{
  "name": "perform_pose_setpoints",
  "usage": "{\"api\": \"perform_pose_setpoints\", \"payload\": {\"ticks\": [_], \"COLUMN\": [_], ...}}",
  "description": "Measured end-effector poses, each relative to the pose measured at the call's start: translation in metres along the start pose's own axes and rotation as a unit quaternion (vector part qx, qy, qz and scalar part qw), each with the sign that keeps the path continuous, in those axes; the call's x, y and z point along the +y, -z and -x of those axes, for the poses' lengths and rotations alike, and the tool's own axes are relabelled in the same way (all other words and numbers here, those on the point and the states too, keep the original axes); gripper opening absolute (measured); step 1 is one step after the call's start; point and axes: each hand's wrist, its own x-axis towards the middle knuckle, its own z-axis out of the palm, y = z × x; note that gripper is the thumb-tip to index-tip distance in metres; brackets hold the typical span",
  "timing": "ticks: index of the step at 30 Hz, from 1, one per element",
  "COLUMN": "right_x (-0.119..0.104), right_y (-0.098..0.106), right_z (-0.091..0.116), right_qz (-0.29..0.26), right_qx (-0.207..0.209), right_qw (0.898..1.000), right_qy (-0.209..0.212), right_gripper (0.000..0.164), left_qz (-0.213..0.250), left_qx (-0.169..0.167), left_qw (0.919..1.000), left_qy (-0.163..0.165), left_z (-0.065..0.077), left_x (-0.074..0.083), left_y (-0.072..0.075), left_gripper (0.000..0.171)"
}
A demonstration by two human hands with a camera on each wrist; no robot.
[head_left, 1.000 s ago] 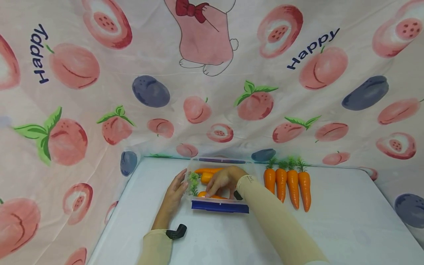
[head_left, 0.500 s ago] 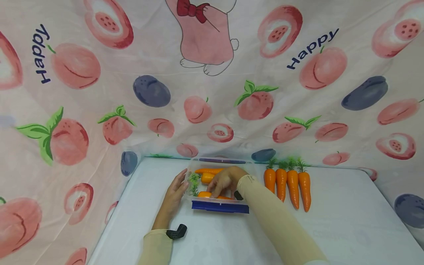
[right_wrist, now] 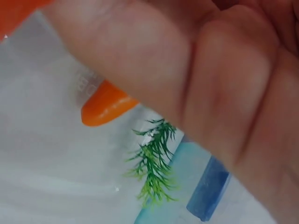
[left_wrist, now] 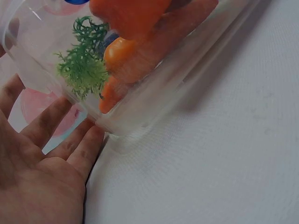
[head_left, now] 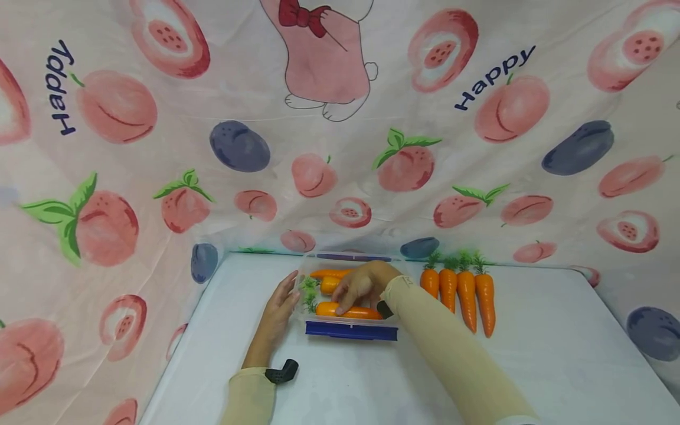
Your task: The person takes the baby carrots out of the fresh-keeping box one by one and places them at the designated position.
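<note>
A clear plastic box (left_wrist: 140, 119) with blue latches (head_left: 350, 331) stands on the table, its near latch hanging outward. My right hand (head_left: 366, 282) reaches inside and pinches an orange carrot (head_left: 361, 312) that lies lengthwise along the near wall. Behind it two more carrots are partly covered by the hand, the middle one (head_left: 329, 285) and the far one (head_left: 325, 274). Their feathery green tops (head_left: 309, 289) gather at the left end. In the left wrist view, the extended fingers of my left hand (left_wrist: 42, 168) touch the box's outer left wall.
Several carrots (head_left: 467, 301) with green tops lie side by side on the white table (head_left: 552, 342), right of the box. A fruit-printed cloth (head_left: 340, 141) rises behind the table and along its left side. My right forearm (head_left: 446, 348) crosses in front of the nearest loose carrots.
The carrot under my right hand has risen slightly and shows more of its length above the near rim. The left hand stays at the box wall. The view shifts a little.
</note>
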Motion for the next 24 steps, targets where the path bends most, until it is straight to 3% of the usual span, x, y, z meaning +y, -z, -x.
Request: {"api": "perform_pose_setpoints", "payload": {"ticks": [5, 14, 20, 24], "right_x": [0.0, 0.003, 0.004, 0.005], "right_y": [0.006, 0.012, 0.014, 0.016], "right_z": [0.005, 0.017, 0.028, 0.033], "right_qz": [0.038, 0.057, 0.041, 0.016], "right_qx": [-0.019, -0.057, -0.04, -0.041], "right_qw": [0.999, 0.996, 0.997, 0.997], "right_qy": [0.006, 0.047, 0.053, 0.059], "right_gripper": [0.051, 0.049, 0.068, 0.068], "left_qz": [0.006, 0.007, 0.004, 0.005], "left_qx": [-0.003, -0.005, -0.002, 0.0], "left_qw": [1.0, 1.0, 1.0, 1.0], "left_qy": [0.0, -0.001, -0.002, 0.004], "left_z": [0.0, 0.0, 0.0, 0.0], "left_x": [0.0, 0.002, 0.003, 0.003], "left_y": [0.001, 0.0, -0.001, -0.001], "left_gripper": [0.054, 0.053, 0.053, 0.054]}}
